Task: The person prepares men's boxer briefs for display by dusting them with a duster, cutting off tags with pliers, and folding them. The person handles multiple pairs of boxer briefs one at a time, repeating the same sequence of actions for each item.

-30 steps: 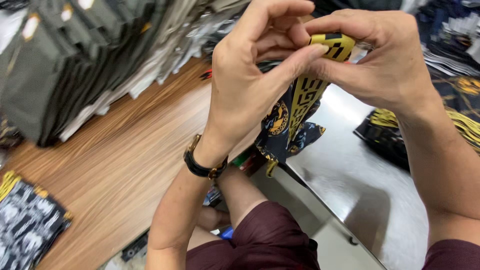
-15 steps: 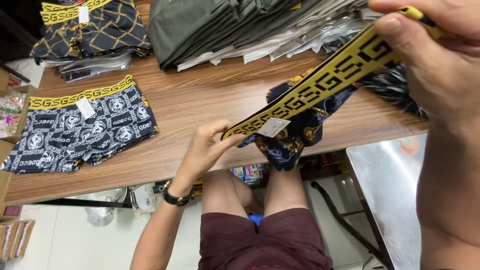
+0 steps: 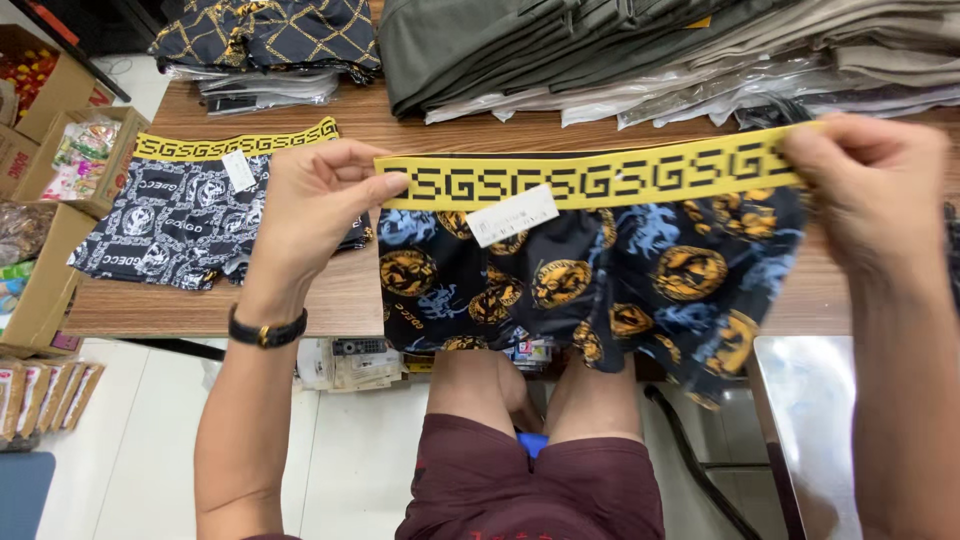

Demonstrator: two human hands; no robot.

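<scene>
Head view: left hand (image 3: 315, 205) and right hand (image 3: 865, 195), fingers closed, pinch yellow waistband (image 3: 590, 178) of patterned boxer shorts (image 3: 590, 275) stretched at centre frame.

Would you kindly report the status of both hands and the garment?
Left hand and right hand pinch the yellow waistband, stretched flat. Dark patterned shorts hang above the wooden table. A second pair lies left, apart.
</scene>
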